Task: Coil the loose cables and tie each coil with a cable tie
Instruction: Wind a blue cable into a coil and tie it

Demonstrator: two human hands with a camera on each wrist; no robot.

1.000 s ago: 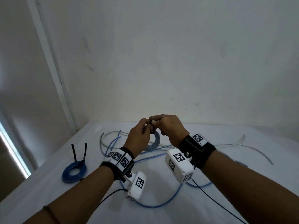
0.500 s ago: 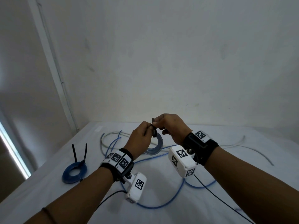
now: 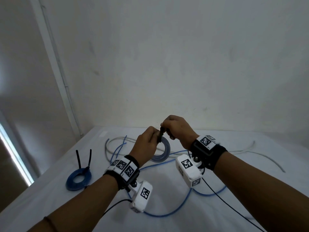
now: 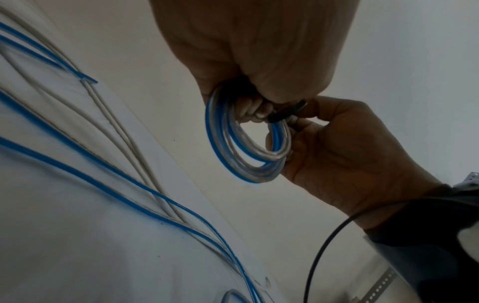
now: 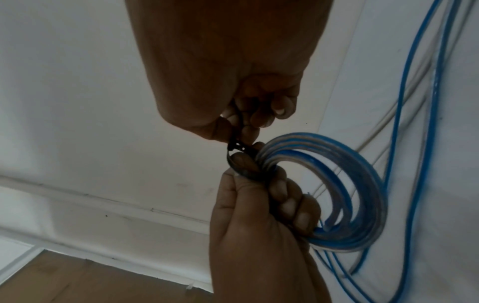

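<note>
Black cable tie [image 5: 234, 151] half-hidden by fingers [image 5: 287, 205], blue-white coil [image 5: 337, 194] blurred

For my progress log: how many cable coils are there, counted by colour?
Blue coil, on the table: 1
Blue-and-clear coil, in left hand, right hand pinching its tie: 1
Total: 2
</note>
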